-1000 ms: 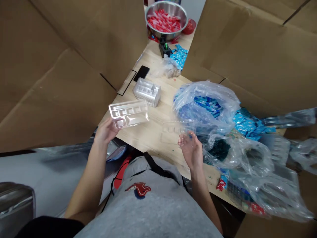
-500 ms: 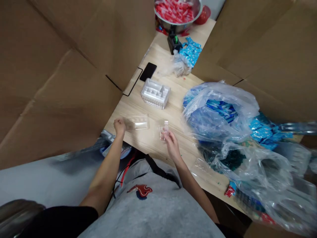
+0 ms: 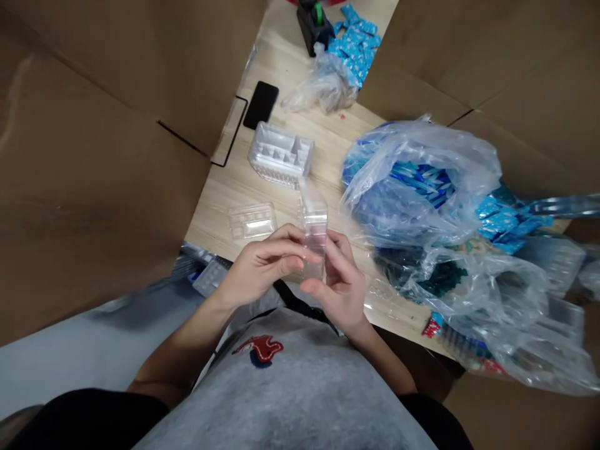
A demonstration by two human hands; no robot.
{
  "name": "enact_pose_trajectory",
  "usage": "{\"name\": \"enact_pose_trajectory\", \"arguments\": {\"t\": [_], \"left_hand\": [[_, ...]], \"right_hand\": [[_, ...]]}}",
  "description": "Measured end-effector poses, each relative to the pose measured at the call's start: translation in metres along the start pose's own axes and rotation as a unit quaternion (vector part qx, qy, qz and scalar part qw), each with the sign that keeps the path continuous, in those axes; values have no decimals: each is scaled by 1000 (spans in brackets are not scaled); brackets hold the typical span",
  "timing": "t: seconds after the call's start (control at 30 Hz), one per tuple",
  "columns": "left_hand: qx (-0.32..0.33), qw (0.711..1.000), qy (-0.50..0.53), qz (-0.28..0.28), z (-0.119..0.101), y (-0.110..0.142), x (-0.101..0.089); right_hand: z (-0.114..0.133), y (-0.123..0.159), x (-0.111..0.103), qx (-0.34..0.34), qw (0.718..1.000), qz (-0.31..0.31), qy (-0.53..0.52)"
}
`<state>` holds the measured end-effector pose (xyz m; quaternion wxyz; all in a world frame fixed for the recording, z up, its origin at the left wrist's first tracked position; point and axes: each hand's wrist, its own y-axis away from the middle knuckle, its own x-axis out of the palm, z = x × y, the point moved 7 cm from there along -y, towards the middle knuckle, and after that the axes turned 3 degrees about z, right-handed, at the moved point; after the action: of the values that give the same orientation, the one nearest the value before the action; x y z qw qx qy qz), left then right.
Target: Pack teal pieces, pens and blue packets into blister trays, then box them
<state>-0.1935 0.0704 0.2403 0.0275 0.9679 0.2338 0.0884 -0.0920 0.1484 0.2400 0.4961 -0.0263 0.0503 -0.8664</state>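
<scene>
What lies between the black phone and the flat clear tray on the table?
A deeper clear plastic compartment tray sits between the black phone and the flat clear tray, in the head view.

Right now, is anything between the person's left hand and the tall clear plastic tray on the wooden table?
Yes, a flat clear plastic tray lies on the light wooden table between the left hand and the tall clear plastic tray.

Grey tee [image 3: 281, 387] with red emblem [image 3: 259, 349]
</scene>
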Motion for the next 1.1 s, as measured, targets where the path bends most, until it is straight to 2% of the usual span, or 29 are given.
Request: {"name": "enact_pose_trajectory", "arguments": {"t": [0.1, 0.17, 0.23, 0.27, 0.33, 0.37, 0.4, 0.43, 0.53, 0.57, 0.6, 0.7, 0.83, 0.97, 1.03, 1.1], "left_hand": [[9, 1000, -16, 11, -13, 4, 9], [-3, 1000, -28, 0, -12, 7, 14], [-24, 999, -27, -33, 0, 12, 11], [-36, 997, -18, -62, 12, 14, 3], [-66, 986, -15, -151, 48, 19, -25], [-90, 971, -35, -217, 71, 25, -45], [-126, 947, -98, -277, 94, 31, -67], [-170, 911, -183, -329, 116, 39, -88], [-205, 853, -270, -396, 170, 57, -131], [-206, 844, -287, -403, 184, 62, -140], [-203, 840, -301, -403, 195, 66, -145], [-184, 850, -330, -368, 220, 74, -150], [-150, 863, -352, -330, 240, 74, -152], [-135, 877, -350, -302, 255, 61, -159], [-125, 881, -349, -294, 255, 56, -159], [-101, 869, -361, -322, 246, 59, -157]], "right_hand": [[10, 2, -3, -14, 1000, 0, 11], [13, 4, -5, -15, 999, -6, 31], [14, 5, -8, -22, 996, -16, 82], [14, 7, -10, -35, 991, -20, 125], [7, 12, -10, -74, 969, -9, 236], [-3, 16, -8, -93, 952, 11, 291], [-18, 20, -5, -103, 933, 41, 342], [-39, 25, -1, -101, 915, 81, 383], [-121, 46, 11, -33, 860, 225, 456], [-148, 54, 13, -2, 842, 268, 468], [-168, 60, 13, 12, 836, 284, 470], [-206, 77, 9, 39, 832, 300, 465], [-222, 85, -4, 77, 837, 278, 465], [-238, 76, -31, 195, 848, 144, 471], [-249, 74, -36, 248, 852, 119, 446], [-257, 72, -32, 260, 857, 132, 424]]}}
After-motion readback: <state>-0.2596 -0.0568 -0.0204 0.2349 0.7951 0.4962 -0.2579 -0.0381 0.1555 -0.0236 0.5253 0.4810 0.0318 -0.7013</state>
